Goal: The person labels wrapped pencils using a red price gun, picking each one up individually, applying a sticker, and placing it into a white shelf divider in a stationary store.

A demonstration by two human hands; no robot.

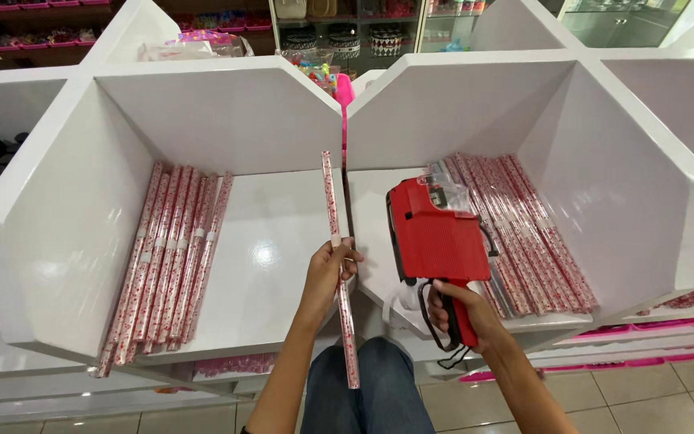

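My left hand (329, 273) grips a long thin roll of red-patterned wrapping paper (332, 201) near its middle, holding it almost upright between two white bins. My right hand (461, 312) is closed around the handle of a red price-label gun (435, 233), whose head points up and sits just right of the roll. A black wrist strap loops down from the handle. The gun hangs over the front of the right bin.
The left white bin (259, 249) holds several similar rolls (170, 257) along its left side. The right bin (628, 193) holds a stack of rolls (524, 233). My knees in jeans (371, 394) are below. Shelves with goods stand behind, tiled floor at lower right.
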